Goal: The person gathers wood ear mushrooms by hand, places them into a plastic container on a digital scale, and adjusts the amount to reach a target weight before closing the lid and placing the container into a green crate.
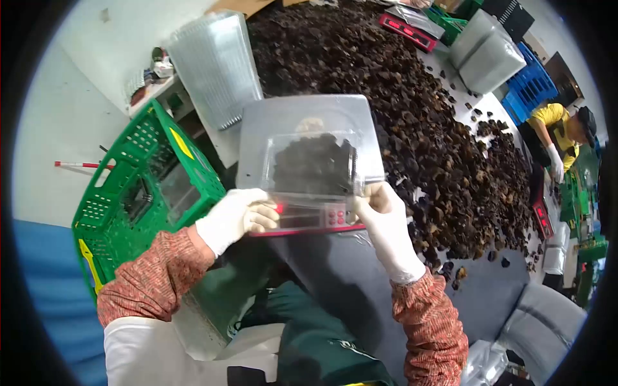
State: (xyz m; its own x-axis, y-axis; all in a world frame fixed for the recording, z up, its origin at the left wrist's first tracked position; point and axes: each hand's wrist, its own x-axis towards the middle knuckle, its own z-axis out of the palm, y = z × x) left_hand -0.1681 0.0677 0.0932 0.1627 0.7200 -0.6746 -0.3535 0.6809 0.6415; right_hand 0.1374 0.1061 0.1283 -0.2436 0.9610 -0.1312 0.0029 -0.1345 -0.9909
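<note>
A clear plastic box (269,168) with dark, curled pieces like dried wood ear mushrooms (312,164) in it is over the steel plate of a digital scale (257,119). My left hand (233,217), in a white glove, has its fingers curled at the box's near left corner, in front of the scale's display. At the near right corner, my gloved right hand (384,222) pinches the box's edge between thumb and fingers. The scale's red-edged front panel (309,217) shows between both hands.
A large heap of the dark pieces (438,141) covers the table beyond and right of the scale. Stacked clear boxes (215,67) stand behind left, a green crate (119,238) at left. More scales (409,32) and a person in yellow (553,132) are across the heap.
</note>
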